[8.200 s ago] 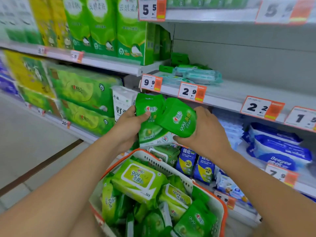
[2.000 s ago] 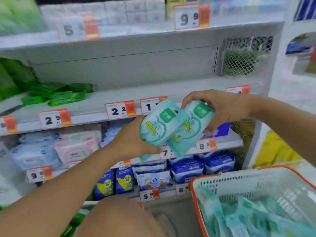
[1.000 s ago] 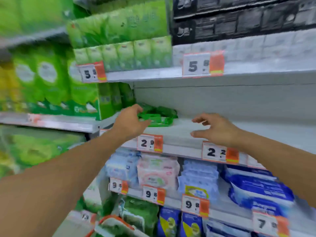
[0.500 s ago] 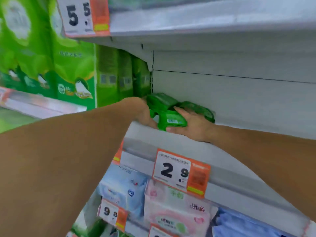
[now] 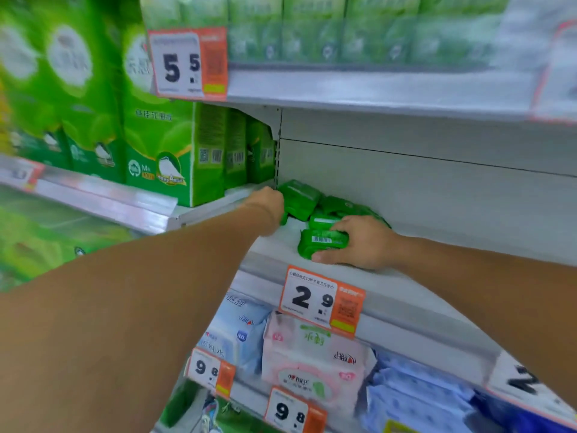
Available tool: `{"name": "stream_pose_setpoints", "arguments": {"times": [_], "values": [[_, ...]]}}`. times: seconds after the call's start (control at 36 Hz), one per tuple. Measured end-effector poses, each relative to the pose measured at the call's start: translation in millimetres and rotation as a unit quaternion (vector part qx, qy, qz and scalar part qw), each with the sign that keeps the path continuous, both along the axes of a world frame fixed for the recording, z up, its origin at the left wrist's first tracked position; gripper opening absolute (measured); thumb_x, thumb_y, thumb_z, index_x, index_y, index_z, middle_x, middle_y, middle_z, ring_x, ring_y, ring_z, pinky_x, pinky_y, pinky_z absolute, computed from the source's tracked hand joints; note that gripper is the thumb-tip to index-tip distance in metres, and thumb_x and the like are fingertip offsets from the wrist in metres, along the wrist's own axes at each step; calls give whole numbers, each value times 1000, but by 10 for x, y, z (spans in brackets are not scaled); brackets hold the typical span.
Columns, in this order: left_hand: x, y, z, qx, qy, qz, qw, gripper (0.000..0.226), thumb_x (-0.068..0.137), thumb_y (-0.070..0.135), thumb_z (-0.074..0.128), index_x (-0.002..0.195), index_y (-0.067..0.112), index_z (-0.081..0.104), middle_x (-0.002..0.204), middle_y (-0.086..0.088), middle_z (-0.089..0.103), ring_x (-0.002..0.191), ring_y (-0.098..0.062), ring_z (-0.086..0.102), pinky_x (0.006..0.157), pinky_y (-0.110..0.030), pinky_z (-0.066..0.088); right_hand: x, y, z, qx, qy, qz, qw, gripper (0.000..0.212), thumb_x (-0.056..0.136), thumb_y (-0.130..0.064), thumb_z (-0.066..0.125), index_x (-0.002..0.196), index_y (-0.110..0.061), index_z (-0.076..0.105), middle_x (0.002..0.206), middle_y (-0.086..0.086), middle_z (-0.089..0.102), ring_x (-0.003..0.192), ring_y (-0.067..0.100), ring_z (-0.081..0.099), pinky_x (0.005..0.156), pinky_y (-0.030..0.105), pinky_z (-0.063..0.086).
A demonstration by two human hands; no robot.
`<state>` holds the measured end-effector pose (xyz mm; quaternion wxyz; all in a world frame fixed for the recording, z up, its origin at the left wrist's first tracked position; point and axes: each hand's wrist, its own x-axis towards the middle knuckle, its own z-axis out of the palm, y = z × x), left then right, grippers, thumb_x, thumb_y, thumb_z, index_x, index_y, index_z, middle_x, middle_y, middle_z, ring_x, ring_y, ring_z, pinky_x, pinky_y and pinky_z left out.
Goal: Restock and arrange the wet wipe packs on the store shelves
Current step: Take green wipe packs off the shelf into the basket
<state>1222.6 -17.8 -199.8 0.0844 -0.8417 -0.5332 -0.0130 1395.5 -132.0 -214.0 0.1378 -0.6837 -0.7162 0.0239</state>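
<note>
The front green wet wipe pack [image 5: 321, 243] lies flat on the grey middle shelf [image 5: 390, 295], its long axis running left to right along the shelf edge, its barcode label facing up and toward the camera. The right hand [image 5: 362, 242] is clamped on its right end, fingers over the top and thumb underneath at the front. Behind it more green packs [image 5: 315, 204] lie in a loose heap against the back panel, pointing different ways (the rearmost one tilts up at its left end). The left hand [image 5: 268, 203] reaches to the heap's left side and touches that rearmost pack; whether it grips cannot be told, since the fingers are hidden.

The shelf is pale metal with a "2.9" price tag [image 5: 321, 300] on its front rail. Tall green tissue packages [image 5: 156, 135] stand on the neighbouring shelf to the left. Below sit pale blue and pink wipe packs [image 5: 312, 354].

The task packs are small, glossy, bright green soft pouches.
</note>
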Motion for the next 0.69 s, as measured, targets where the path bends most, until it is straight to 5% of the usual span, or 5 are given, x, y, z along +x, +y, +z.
{"name": "stream_pose_setpoints", "arguments": {"times": [0.17, 0.28, 0.42, 0.56, 0.69], "values": [[-88, -521, 115, -15, -104, -112, 988, 37, 76, 32, 84, 105, 19, 65, 93, 2, 56, 90, -18, 51, 75, -26, 42, 105, -686, 137, -5, 38, -19, 999, 62, 56, -60, 85, 99, -16, 73, 87, 6, 69, 84, 24, 63, 74, 32, 49], [-269, -957, 219, 26, -264, -178, 948, 23, 74, 24, 85, 91, 18, 70, 76, 4, 55, 79, -17, 54, 66, -20, 36, 264, -1149, 204, 69, 129, -28, 989, 26, 62, -22, 88, 81, -17, 71, 72, -5, 62, 66, 9, 54, 61, 17, 42], [-563, -1399, 418, -77, -461, -206, 860, 16, 74, 20, 85, 73, 17, 70, 74, -6, 69, 67, -15, 58, 65, -22, 50, 292, -1545, 318, 137, 123, 3, 983, 15, 70, -11, 83, 75, -20, 71, 65, 2, 64, 58, 16, 55, 60, 28, 46], [-907, -1671, 557, -182, -620, -180, 742, 28, 84, 7, 74, 72, 19, 52, 82, -17, 59, 80, -26, 58, 78, -42, 49, 96, -1892, 206, 203, -73, 27, 976, 31, 82, -21, 75, 111, -29, 73, 100, -2, 74, 91, 26, 68, 79, 44, 55], [-1296, -1994, 489, -173, -730, -129, 648, 32, 89, 12, 71, 75, 26, 46, 70, -7, 62, 79, -23, 62, 75, -41, 52, -314, -2277, 60, 417, -39, 88, 904, 45, 74, 2, 66, 111, -24, 73, 127, 1, 64, 123, 34, 53, 103, 54, 40]]}}
